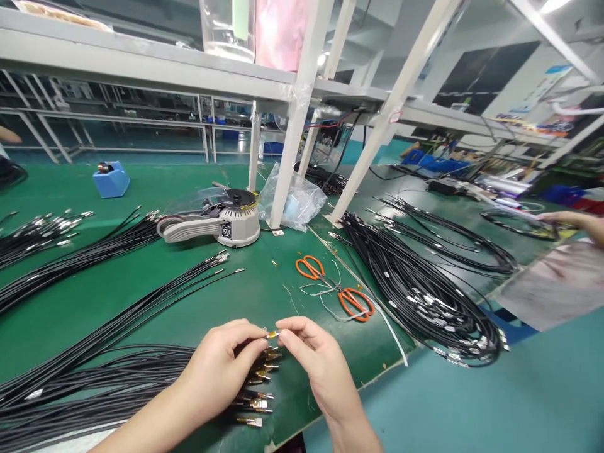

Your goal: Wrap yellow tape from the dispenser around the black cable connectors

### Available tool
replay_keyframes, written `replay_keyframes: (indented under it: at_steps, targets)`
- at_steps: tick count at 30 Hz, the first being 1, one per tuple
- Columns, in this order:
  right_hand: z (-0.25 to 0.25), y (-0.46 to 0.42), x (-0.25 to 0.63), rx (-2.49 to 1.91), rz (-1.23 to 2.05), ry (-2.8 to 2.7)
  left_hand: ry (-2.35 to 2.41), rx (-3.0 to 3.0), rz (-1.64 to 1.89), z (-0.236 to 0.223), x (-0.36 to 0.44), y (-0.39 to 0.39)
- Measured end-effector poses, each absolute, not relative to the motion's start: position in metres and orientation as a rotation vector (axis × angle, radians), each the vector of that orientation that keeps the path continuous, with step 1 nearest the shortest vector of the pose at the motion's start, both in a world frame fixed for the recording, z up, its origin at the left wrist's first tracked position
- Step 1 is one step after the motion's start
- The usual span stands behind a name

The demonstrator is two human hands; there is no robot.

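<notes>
From where I'm standing, the L hand [221, 355] has thumb & index pressed together on a small, yellow-banded metal connector [272, 335], held just above the green counter [264, 296], close to its near edge. Connector sits btwn the two hands, at the L fingertips; the R hand [318, 358] has thumb & index pinching its other end, remaining fingers loosely curled.

Below & beside the L hand, thin black cables w/ gold & silver metal ends [155, 371] run out toward the counter's left edge. More black cables w/ silver tips [165, 296] lie farther back on that side.

Beyond the hands, twd the middle: two pairs of orange-handled scissors [346, 294] w/ white thread around them. Behind, a round grey tape dispenser w/ black top [240, 226], next to a crumpled clear plastic bag [306, 204] at the white post. Blue plastic holder [111, 181] stands twd the far left corner.

On the R, a big looped bundle of black cables [410, 283]; at far R, another person's hand [570, 219] is near a black coil [514, 225].
</notes>
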State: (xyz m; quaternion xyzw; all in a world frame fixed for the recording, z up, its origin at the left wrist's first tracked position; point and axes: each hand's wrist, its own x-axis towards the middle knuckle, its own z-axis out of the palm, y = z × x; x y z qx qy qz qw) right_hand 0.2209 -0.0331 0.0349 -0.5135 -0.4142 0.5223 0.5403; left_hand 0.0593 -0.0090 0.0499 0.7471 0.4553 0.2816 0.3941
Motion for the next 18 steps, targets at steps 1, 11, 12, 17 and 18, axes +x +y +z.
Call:
replay_keyframes:
  at_steps: [1, 11, 12, 17, 18]
  targets:
    - [0.036, -0.034, 0.221, -1.226, 1.228, -0.996, 1.152, 1.920, 0.740, 0.048, 0.059, -0.010]
    - [0.044, -0.041, 0.218, -1.231, 1.154, -1.051, 1.132, 1.726, 0.839, 0.054, 0.064, -0.017]
    - [0.045, -0.040, 0.218, -1.231, 1.152, -1.061, 1.120, 1.655, 0.827, 0.057, 0.064, -0.016]
    - [0.051, -0.032, 0.213, -1.196, 1.197, -1.075, 0.929, 1.169, 0.651, 0.060, 0.057, -0.004]
    - [0.052, -0.030, 0.212, -1.199, 1.200, -1.075, 0.883, 1.089, 0.630, 0.058, 0.055, -0.001]
